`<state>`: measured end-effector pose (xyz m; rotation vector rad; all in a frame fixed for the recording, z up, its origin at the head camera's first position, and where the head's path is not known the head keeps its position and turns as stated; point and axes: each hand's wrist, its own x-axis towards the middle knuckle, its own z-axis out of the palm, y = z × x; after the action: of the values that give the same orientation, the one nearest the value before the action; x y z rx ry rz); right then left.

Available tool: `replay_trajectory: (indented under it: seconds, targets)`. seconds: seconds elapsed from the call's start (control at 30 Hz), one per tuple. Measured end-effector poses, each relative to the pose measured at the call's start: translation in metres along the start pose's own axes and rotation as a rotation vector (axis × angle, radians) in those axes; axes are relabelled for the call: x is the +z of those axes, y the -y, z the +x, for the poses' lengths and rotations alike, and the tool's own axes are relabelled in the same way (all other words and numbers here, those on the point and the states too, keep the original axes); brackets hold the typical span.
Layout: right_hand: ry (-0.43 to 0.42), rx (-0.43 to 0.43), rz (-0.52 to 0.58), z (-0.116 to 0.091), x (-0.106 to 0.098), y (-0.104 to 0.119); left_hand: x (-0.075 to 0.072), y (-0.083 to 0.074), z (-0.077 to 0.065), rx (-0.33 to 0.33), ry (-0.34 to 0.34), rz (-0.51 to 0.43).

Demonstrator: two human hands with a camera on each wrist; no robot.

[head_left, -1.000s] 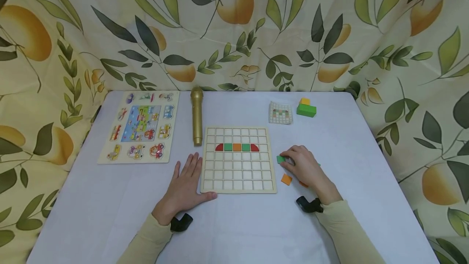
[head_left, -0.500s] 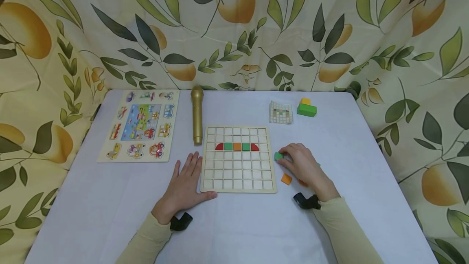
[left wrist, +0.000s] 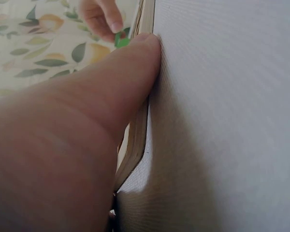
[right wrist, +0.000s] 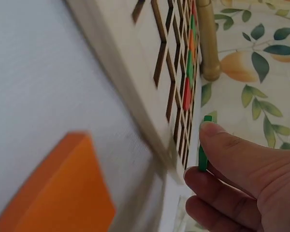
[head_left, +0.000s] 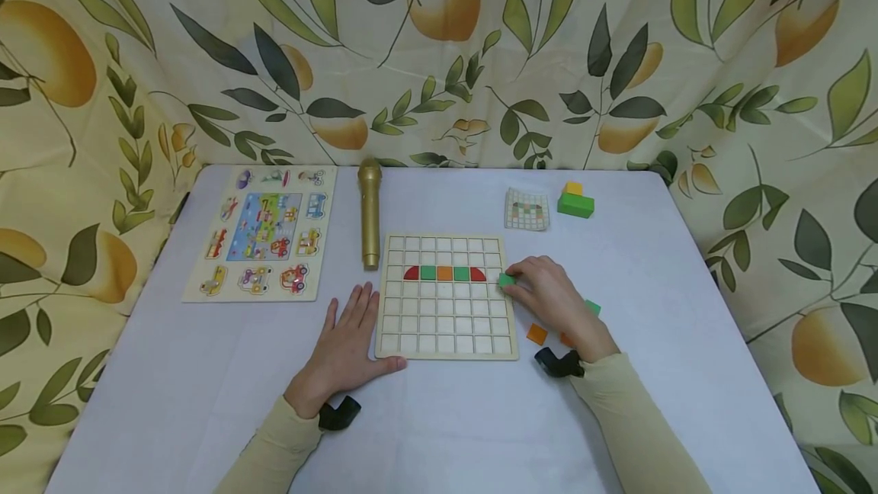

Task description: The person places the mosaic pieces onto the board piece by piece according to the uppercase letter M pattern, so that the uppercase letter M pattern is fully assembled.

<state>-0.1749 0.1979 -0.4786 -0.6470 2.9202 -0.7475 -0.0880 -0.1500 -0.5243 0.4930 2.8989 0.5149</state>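
On the surface (head_left: 439, 433), nearer its right edge: green tile (head_left: 505, 280) is held at the rim of the board (head_left: 446, 325).
Right hand (head_left: 551, 292): grip clamped on the tile.
Left hand (head_left: 346, 349): thumb spread from fingers; board best kept steadied.
Tile handling: best kept flat, row of tiles (head_left: 445, 274) undisturbed.

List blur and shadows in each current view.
Head: soft light, the grid board readable; left wrist: a broad shadow darkens the white cloth beside the left hand, the right hand looks soft; right wrist: the foreground orange piece is blurred, a shadow beside it.
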Motion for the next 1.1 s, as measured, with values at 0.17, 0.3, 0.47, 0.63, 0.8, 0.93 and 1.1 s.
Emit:
replay_trajectory:
  seconds: [0.17,0.3,0.47,0.63,0.8,0.93,1.1]
  targets:
    - [0.017,-0.009,0.019,0.011,0.003,0.01,0.0,0.0,0.0,0.001,-0.005,0.003]
    - [0.023,-0.032,0.011,0.021,0.007,0.019,0.001,0.001,0.0,0.004,-0.013,0.001]
    - [0.019,-0.09,0.025,0.03,0.012,0.027,0.001,0.0,0.0,0.008,-0.014,-0.001]
    - [0.026,-0.128,0.004,0.04,0.02,0.037,0.001,0.0,0.0,0.012,-0.02,-0.002]
    - [0.063,-0.139,-0.001,0.045,0.028,0.048,0.0,0.0,0.0,0.013,-0.024,-0.007]
    - [0.074,-0.183,-0.01,0.049,0.033,0.058,0.0,0.0,0.0,0.01,-0.014,-0.003]
    - [0.064,-0.221,-0.022,0.054,0.039,0.07,-0.001,0.0,0.0,0.013,-0.009,-0.006]
